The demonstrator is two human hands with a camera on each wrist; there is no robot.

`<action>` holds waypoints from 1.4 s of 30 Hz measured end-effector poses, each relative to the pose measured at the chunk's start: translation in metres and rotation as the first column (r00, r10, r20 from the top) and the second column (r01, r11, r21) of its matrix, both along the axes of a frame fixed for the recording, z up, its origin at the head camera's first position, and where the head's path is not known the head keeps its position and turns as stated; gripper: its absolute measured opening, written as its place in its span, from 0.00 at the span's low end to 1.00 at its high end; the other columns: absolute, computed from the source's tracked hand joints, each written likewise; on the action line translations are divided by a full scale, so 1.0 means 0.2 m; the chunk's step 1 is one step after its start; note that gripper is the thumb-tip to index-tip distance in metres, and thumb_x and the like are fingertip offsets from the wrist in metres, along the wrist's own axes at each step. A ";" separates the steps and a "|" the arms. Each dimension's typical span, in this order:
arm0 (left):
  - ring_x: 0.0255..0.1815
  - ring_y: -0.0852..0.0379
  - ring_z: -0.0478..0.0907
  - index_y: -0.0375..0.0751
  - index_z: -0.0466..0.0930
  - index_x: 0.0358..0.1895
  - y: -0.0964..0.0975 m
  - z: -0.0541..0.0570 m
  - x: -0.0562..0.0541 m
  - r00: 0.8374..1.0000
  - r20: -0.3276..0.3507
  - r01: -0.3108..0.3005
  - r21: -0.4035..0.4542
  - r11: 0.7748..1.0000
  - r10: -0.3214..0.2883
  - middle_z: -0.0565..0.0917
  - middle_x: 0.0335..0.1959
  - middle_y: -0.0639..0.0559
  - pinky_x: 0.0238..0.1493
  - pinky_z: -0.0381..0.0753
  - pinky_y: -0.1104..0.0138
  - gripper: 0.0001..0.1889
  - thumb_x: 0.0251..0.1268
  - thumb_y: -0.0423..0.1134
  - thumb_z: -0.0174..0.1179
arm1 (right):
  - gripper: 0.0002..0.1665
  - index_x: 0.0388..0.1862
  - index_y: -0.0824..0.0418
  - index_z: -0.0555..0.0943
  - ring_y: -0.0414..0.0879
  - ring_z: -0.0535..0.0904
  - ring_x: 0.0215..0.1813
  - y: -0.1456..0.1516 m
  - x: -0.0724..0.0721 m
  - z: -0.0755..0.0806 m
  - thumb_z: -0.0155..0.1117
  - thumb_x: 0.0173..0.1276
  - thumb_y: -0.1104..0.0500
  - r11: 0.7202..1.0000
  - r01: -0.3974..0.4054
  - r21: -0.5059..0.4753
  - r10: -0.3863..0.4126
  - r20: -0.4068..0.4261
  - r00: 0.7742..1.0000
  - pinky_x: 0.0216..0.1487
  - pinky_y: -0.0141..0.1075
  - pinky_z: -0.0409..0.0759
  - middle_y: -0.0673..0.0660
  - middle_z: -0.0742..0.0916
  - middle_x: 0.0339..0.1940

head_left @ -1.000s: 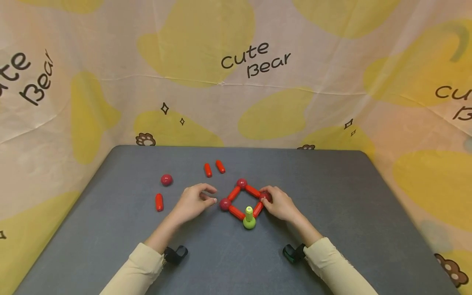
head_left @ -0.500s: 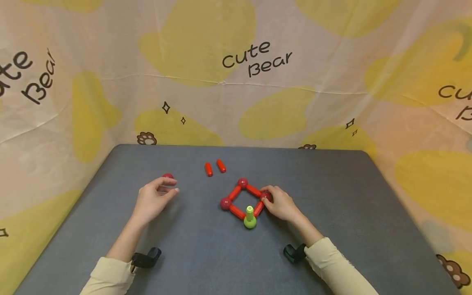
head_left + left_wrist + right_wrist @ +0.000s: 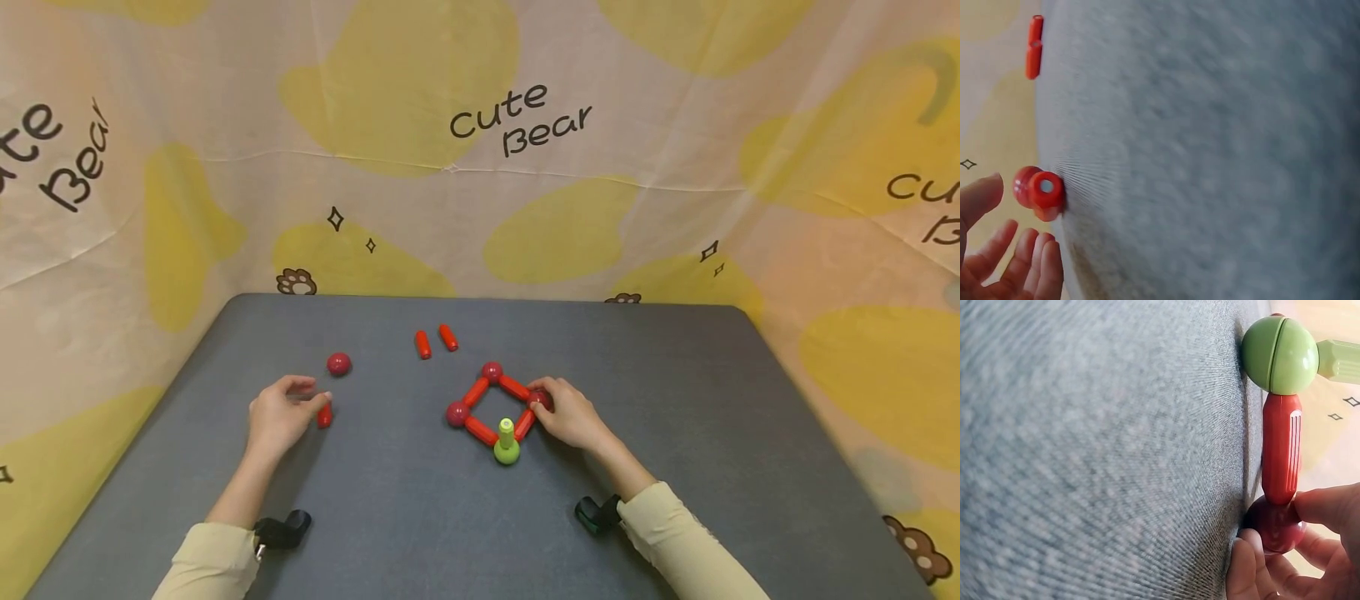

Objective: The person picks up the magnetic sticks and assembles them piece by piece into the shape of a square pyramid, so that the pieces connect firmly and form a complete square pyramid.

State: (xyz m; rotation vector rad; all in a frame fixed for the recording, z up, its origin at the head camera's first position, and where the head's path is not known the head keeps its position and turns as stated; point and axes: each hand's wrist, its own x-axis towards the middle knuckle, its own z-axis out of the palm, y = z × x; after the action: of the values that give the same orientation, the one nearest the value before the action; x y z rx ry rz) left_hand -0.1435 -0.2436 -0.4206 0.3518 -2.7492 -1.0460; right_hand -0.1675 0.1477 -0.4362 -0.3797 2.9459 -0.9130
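My left hand (image 3: pixel 277 415) is beside a loose red rod (image 3: pixel 325 417), thumb and fingers parted. In the left wrist view the rod (image 3: pixel 1046 187) stands between thumb and fingers with a gap on both sides. My right hand (image 3: pixel 573 414) pinches the dark red ball (image 3: pixel 1274 526) at the right corner of a four-sided frame. Red rods (image 3: pixel 480 430) join that ball to two more red balls (image 3: pixel 457 414) and a green ball (image 3: pixel 507 453) at the near corner. Up from the green ball stands a light green rod (image 3: pixel 506 430).
A loose red ball (image 3: pixel 339 364) lies beyond the left hand. Two more red rods (image 3: pixel 423 344) lie near the far side of the grey table (image 3: pixel 675 375). A printed cloth (image 3: pixel 555 225) hangs behind and beside the table.
My left hand has moved left, away from the frame, passing over the loose ball's area and drawing back to the loose rod. The right hand has kept its grip on the corner ball.
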 end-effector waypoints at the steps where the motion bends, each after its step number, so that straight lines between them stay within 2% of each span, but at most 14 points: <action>1: 0.44 0.41 0.79 0.33 0.77 0.48 -0.01 -0.01 0.00 1.000 0.014 -0.002 -0.004 1.000 0.002 0.82 0.43 0.36 0.45 0.69 0.55 0.21 0.53 0.43 0.65 | 0.14 0.46 0.58 0.79 0.44 0.68 0.29 0.00 0.00 0.00 0.62 0.60 0.60 1.000 -0.001 -0.001 0.001 -0.001 1.000 0.28 0.35 0.64 0.53 0.76 0.28; 5: 0.47 0.37 0.73 0.32 0.75 0.48 -0.02 -0.03 -0.01 0.997 0.077 0.010 -0.039 0.999 -0.007 0.82 0.41 0.35 0.49 0.64 0.49 0.25 0.51 0.47 0.66 | 0.14 0.46 0.59 0.79 0.44 0.68 0.29 0.00 0.00 0.00 0.62 0.60 0.60 1.000 -0.007 -0.004 0.007 -0.006 1.000 0.28 0.35 0.64 0.53 0.76 0.28; 10: 0.41 0.38 0.74 0.31 0.75 0.49 -0.03 -0.03 -0.01 0.989 0.146 0.049 -0.078 0.996 -0.038 0.82 0.37 0.37 0.38 0.68 0.54 0.29 0.50 0.50 0.67 | 0.14 0.46 0.59 0.79 0.44 0.68 0.28 0.00 0.00 0.00 0.62 0.60 0.60 1.000 -0.012 -0.009 0.012 -0.010 1.000 0.28 0.34 0.64 0.53 0.76 0.27; 15: 0.25 0.52 0.78 0.32 0.76 0.47 -0.02 -0.02 -0.02 0.978 0.191 0.095 -0.084 0.992 -0.077 0.82 0.29 0.43 0.27 0.68 0.63 0.25 0.50 0.48 0.67 | 0.14 0.46 0.59 0.79 0.43 0.67 0.28 0.00 0.00 0.00 0.62 0.61 0.60 1.000 -0.008 -0.014 0.008 -0.001 1.000 0.27 0.34 0.64 0.53 0.75 0.27; 19: 0.15 0.61 0.76 0.33 0.76 0.46 -0.02 -0.01 -0.02 0.972 0.213 0.120 -0.080 0.990 -0.101 0.82 0.28 0.44 0.24 0.67 0.65 0.22 0.51 0.44 0.66 | 0.14 0.46 0.60 0.79 0.43 0.67 0.28 0.00 0.00 0.00 0.62 0.61 0.60 1.000 -0.007 -0.015 0.007 0.001 1.000 0.27 0.34 0.63 0.53 0.75 0.27; 25: 0.18 0.61 0.78 0.35 0.76 0.47 0.03 0.01 -0.02 0.974 0.168 0.163 -0.061 0.985 -0.150 0.84 0.32 0.41 0.26 0.70 0.65 0.19 0.53 0.40 0.64 | 0.14 0.46 0.60 0.79 0.43 0.67 0.28 0.00 0.00 0.00 0.62 0.61 0.60 1.000 -0.007 -0.014 0.007 -0.005 1.000 0.27 0.34 0.63 0.53 0.75 0.27; 29: 0.23 0.57 0.81 0.35 0.75 0.48 0.10 0.03 -0.02 0.975 0.118 0.187 0.011 0.982 -0.187 0.83 0.36 0.37 0.26 0.76 0.66 0.18 0.54 0.38 0.63 | 0.14 0.46 0.59 0.79 0.43 0.67 0.27 0.00 0.00 0.00 0.62 0.61 0.60 1.000 -0.001 -0.012 0.001 -0.002 1.000 0.27 0.34 0.63 0.53 0.75 0.27; 33: 0.29 0.53 0.82 0.35 0.76 0.49 0.18 0.04 -0.04 0.974 0.052 0.215 0.072 0.974 -0.219 0.81 0.39 0.37 0.25 0.77 0.67 0.18 0.53 0.36 0.64 | 0.14 0.46 0.60 0.79 0.43 0.67 0.27 0.00 0.01 0.00 0.62 0.61 0.60 1.000 -0.004 -0.017 0.004 -0.014 1.000 0.27 0.34 0.63 0.53 0.75 0.27; 37: 0.31 0.53 0.83 0.38 0.79 0.47 0.27 0.04 -0.04 0.963 0.005 0.270 0.080 0.960 -0.271 0.82 0.39 0.41 0.28 0.77 0.67 0.17 0.52 0.35 0.65 | 0.13 0.45 0.60 0.80 0.44 0.67 0.28 0.00 0.01 0.00 0.62 0.60 0.62 0.999 -0.011 -0.035 0.010 -0.038 0.999 0.27 0.35 0.64 0.54 0.77 0.28; 42: 0.35 0.54 0.83 0.40 0.80 0.46 0.39 0.05 -0.04 0.938 -0.046 0.347 0.127 0.929 -0.343 0.84 0.38 0.46 0.34 0.80 0.64 0.16 0.51 0.33 0.67 | 0.14 0.46 0.60 0.80 0.44 0.68 0.29 0.00 0.02 0.01 0.62 0.61 0.61 0.999 -0.006 -0.036 0.006 -0.020 1.000 0.28 0.35 0.65 0.54 0.77 0.30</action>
State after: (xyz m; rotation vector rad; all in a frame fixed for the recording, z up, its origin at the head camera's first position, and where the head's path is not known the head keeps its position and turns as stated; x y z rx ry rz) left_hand -0.1519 -0.1655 -0.4111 -0.1368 -2.7888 -1.3084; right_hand -0.1640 0.1473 -0.4344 -0.4012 2.9480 -0.9691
